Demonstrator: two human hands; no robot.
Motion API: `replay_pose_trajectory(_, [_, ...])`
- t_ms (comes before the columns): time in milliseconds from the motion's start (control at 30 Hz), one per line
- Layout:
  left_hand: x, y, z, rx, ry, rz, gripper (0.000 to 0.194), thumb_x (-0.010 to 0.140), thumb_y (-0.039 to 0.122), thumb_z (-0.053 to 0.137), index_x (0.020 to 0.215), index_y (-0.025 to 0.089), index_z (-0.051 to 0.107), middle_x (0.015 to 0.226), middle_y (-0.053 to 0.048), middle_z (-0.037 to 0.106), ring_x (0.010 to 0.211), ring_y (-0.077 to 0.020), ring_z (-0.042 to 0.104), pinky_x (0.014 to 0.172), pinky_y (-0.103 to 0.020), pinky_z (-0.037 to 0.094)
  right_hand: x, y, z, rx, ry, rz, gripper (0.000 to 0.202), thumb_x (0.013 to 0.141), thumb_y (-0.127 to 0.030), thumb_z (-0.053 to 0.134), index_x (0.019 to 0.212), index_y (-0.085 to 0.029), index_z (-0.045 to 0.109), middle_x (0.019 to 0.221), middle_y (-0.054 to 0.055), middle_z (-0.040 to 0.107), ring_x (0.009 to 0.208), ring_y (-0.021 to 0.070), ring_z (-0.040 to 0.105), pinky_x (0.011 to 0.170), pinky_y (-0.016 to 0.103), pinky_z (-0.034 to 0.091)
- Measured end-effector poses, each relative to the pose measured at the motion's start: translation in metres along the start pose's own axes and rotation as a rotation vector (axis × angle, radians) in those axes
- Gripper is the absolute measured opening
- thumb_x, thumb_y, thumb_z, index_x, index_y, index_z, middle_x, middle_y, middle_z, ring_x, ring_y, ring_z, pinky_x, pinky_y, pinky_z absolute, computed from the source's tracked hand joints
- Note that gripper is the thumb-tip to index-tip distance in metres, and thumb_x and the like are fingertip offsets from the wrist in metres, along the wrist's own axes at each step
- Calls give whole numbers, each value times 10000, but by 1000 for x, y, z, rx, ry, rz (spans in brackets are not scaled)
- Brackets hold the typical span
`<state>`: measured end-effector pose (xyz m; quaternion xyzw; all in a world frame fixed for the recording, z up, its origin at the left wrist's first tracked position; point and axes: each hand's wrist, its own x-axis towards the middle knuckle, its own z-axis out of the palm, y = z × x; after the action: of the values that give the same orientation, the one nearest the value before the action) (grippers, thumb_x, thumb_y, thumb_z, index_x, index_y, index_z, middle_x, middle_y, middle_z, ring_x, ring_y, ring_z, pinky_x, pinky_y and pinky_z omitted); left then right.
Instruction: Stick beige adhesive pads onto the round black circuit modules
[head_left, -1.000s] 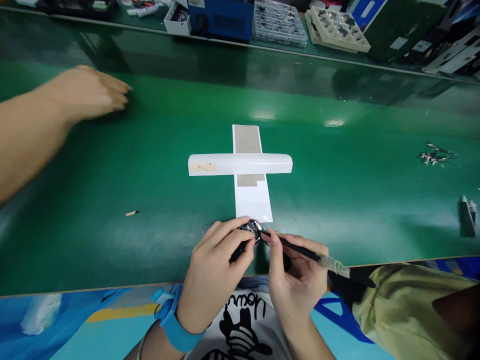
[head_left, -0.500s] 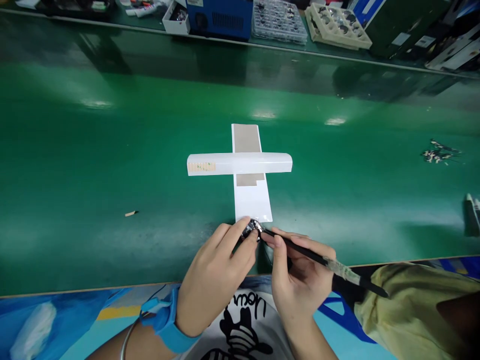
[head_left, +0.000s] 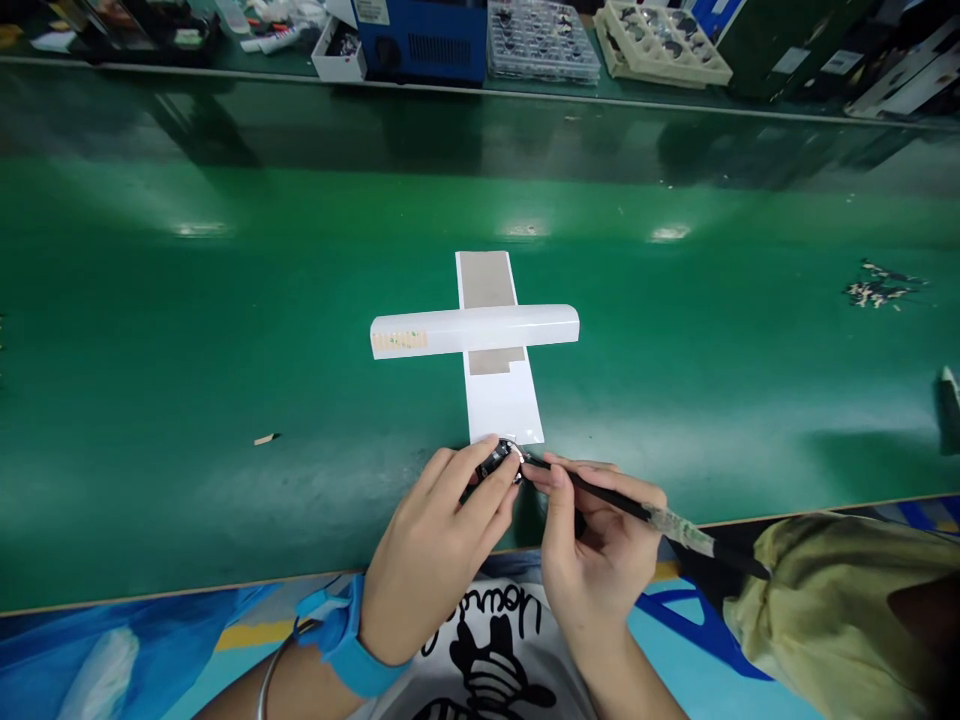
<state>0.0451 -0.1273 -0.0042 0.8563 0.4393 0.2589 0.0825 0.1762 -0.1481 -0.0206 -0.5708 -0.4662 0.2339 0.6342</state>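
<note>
My left hand (head_left: 442,545), with a blue strap on its wrist, is closed on a small black part with shiny metal bits (head_left: 491,462) at the table's front edge. Its fingers cover much of that part. My right hand (head_left: 600,530) grips slim black tweezers (head_left: 611,496) like a pen, with tape wrapped round their rear half. Their tip meets the small part beside my left fingertips; the exact contact is too small to make out. Just beyond my fingers lies a white sheet with grey patches (head_left: 504,405), crossed by a curved white strip (head_left: 476,330).
A small tan scrap (head_left: 265,439) lies on the green table (head_left: 187,350) to the left. Small black-and-white pieces (head_left: 881,288) are heaped at the right. Along the back shelf stand a blue box (head_left: 424,42), a clear compartment tray (head_left: 541,42) and a cream tray (head_left: 660,45). A person's yellow sleeve (head_left: 795,580) is at right.
The view has shifted slightly. My left fingers have moved a little on the small black part, so more of it shows. Both hands keep their holds.
</note>
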Motion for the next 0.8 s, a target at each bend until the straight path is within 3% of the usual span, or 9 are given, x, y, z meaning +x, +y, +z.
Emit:
replay_pose_trajectory(133, [2,1,3,-99,-53,-75,310,944,160,524,1246,156,593,1151,-132,589,1017,-260,577,802,-420,584,3,-5,-8,43,-14,30,306,855,-23,587,1033,-249,481,978,23,653,798,149,739,660,262,651])
replay_pose_trajectory(267, [7,1,-2,-180,-148,-146,394,947,225,528,1339,193,507,1172,-122,554,1028,-246,579,815,-395,576,43,-22,-10,53,-97,13,245,858,-78,622,999,-234,497,944,18,660,699,134,734,663,269,648])
replay_pose_trajectory(367, [15,-9,-17,-165,-152,-211,509,940,318,528,1414,168,416,1317,-145,501,1148,-268,539,952,-434,526,95,-27,16,145,-318,-12,220,839,-168,675,950,-234,497,889,-2,654,723,144,728,668,281,641])
replay_pose_trajectory(500, [27,-33,-31,20,-148,-274,569,967,363,423,1446,63,364,1463,-178,431,1372,-310,363,1139,-499,353,143,-2,77,233,-651,-36,265,800,-250,716,911,-261,476,773,-37,620,675,158,709,650,317,626])
replay_pose_trajectory(633, [30,-48,-24,120,-201,-342,574,981,320,356,1461,5,329,1529,-200,352,1453,-297,252,1194,-490,266,149,30,112,210,-686,50,296,797,-331,706,908,-262,441,761,-30,602,643,163,701,646,345,616])
replay_pose_trajectory(800, [29,-48,-17,109,-205,-357,571,978,304,350,1467,13,311,1549,-190,321,1463,-296,235,1200,-484,258,144,42,111,248,-683,125,313,777,-312,697,921,-246,427,745,-31,619,637,153,710,659,330,613])
